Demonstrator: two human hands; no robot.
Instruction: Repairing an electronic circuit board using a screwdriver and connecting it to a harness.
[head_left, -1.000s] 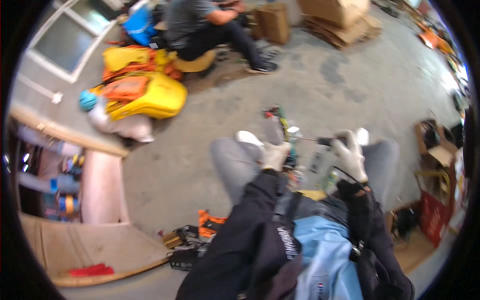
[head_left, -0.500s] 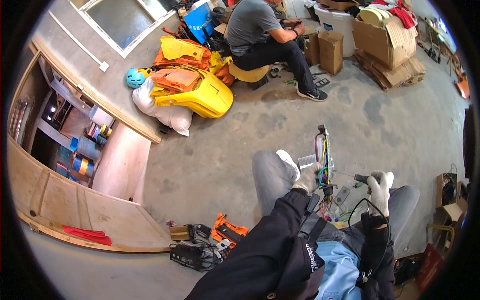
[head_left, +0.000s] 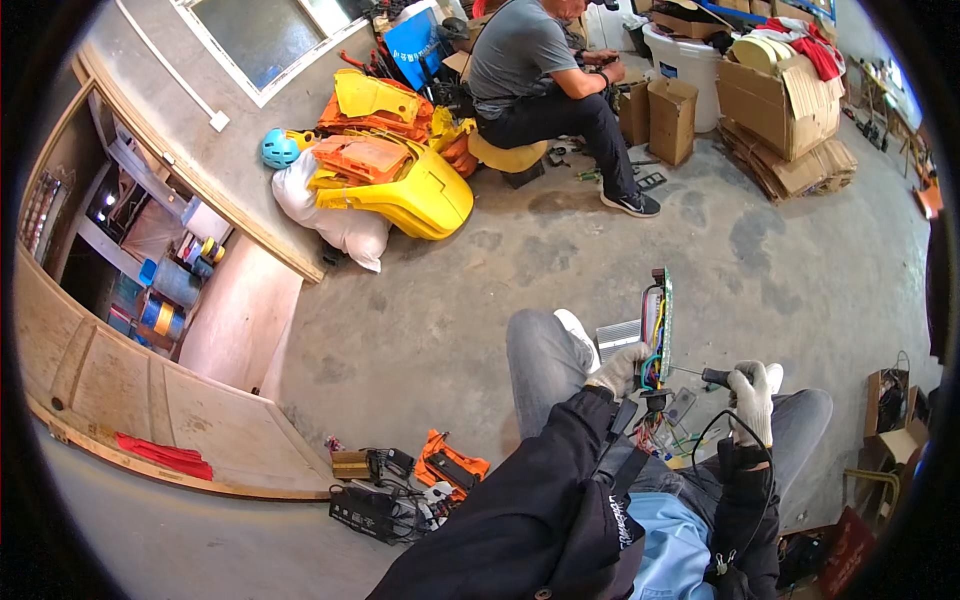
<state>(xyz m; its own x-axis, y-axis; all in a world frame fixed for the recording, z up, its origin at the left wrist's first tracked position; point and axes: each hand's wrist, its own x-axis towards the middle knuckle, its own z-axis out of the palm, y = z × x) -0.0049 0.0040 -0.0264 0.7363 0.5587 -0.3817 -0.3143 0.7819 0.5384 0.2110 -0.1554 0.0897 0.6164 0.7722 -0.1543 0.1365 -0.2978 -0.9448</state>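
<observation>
My left hand (head_left: 620, 371), in a pale work glove, grips the lower end of a long green circuit board (head_left: 668, 320). Colored wires run along the board's left side, and a bundle of loose wires (head_left: 655, 436) hangs below it. A silver ribbed metal plate (head_left: 618, 338) shows just beyond my left fingers; whether it joins the board I cannot tell. In my gloved right hand (head_left: 750, 400) is a screwdriver (head_left: 716, 377) with a dark handle. Its thin shaft points left, the tip at or very near the board. A black cable (head_left: 735, 414) loops around my right wrist.
Another person (head_left: 540, 80) sits on a yellow seat at the back. Yellow and orange plastic shells (head_left: 420, 195) lie at the far left, cardboard boxes (head_left: 780, 110) at the far right. Black power units (head_left: 365, 510) and an orange part (head_left: 450, 465) sit left of me.
The screwdriver has come left, its tip now at or near the board. The board has turned slightly, showing more green face. The view has shifted a little.
</observation>
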